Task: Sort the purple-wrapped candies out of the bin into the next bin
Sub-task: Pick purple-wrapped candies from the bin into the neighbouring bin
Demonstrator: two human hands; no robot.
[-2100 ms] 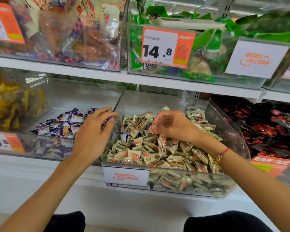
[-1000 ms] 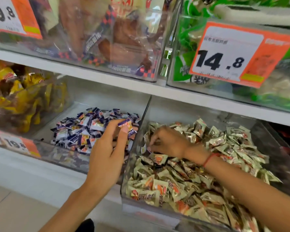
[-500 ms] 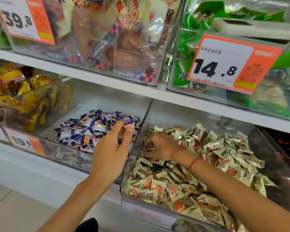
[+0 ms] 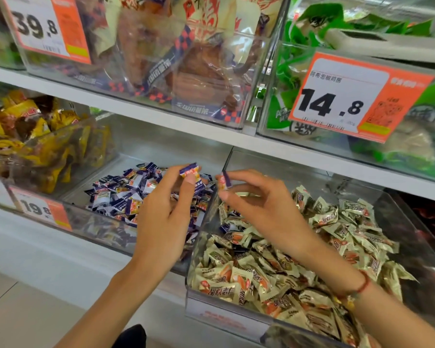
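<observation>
the left hand [image 4: 161, 222] is up over the left bin [image 4: 111, 229], the clear bin that holds a heap of purple candies [image 4: 126, 194]. its thumb and first finger pinch one purple candy [image 4: 189, 170], held up in the air above the heap.

the right hand [image 4: 266, 209] is up over the right bin [image 4: 204, 295], near the clear wall between the two bins. its fingertips pinch a second purple candy [image 4: 223, 180], which stands on its end. the other fingers of this hand are spread and loosely bent. a red string band [image 4: 363, 285] goes round the right wrist.

the two held candies are close together but do not touch.

the right bin is full of gold candies [image 4: 286, 280]. a few purple wrappers [image 4: 226, 226] peek out of the gold pile under the right hand.

on the shelf above sit clear boxes with big snack bags. one price tag [image 4: 45, 28] says 39.8 and another price tag [image 4: 342, 101] says 14.8. to the far left is a bin of yellow snack packs [image 4: 30, 136].
</observation>
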